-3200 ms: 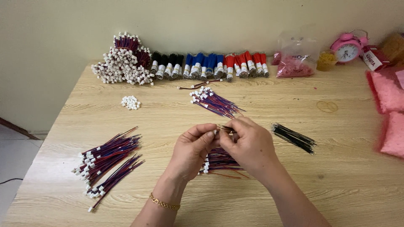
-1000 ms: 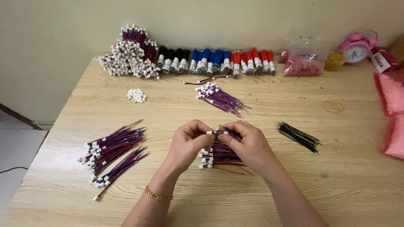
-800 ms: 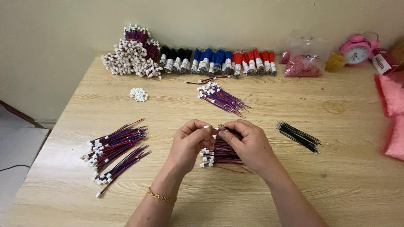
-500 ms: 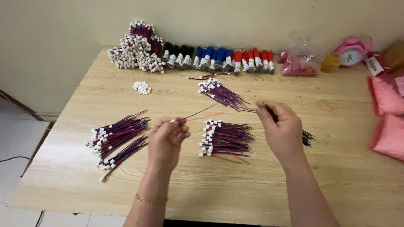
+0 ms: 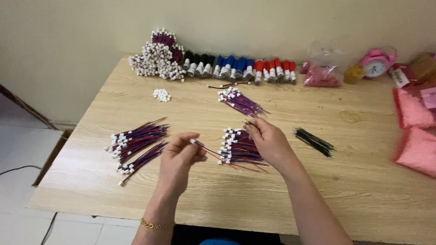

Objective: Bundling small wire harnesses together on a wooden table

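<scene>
**Two hands sorting little wires on a wooden table**

The left hand [image 5: 181,156] is closest. Its fingers are pinched shut on one thin wire [image 5: 205,148] with a white plug at the end. The wire sticks out to the right, toward the middle pile of wires [image 5: 238,147]. The right hand [image 5: 268,140] rests on the right side of that pile. Its fingertips are curled together over the top of the pile, but I cannot tell if they hold anything.

To the left lie two more piles of wires [image 5: 136,140]. To the right is a bunch of black wires [image 5: 314,141]. Farther back is another small pile of wires [image 5: 240,102] and a little heap of white plugs [image 5: 161,95]. By the wall stand a big stack of bundles [image 5: 156,61], a row of black, blue and red bundles [image 5: 240,70], a plastic bag [image 5: 323,72] and a pink clock [image 5: 374,63].
</scene>
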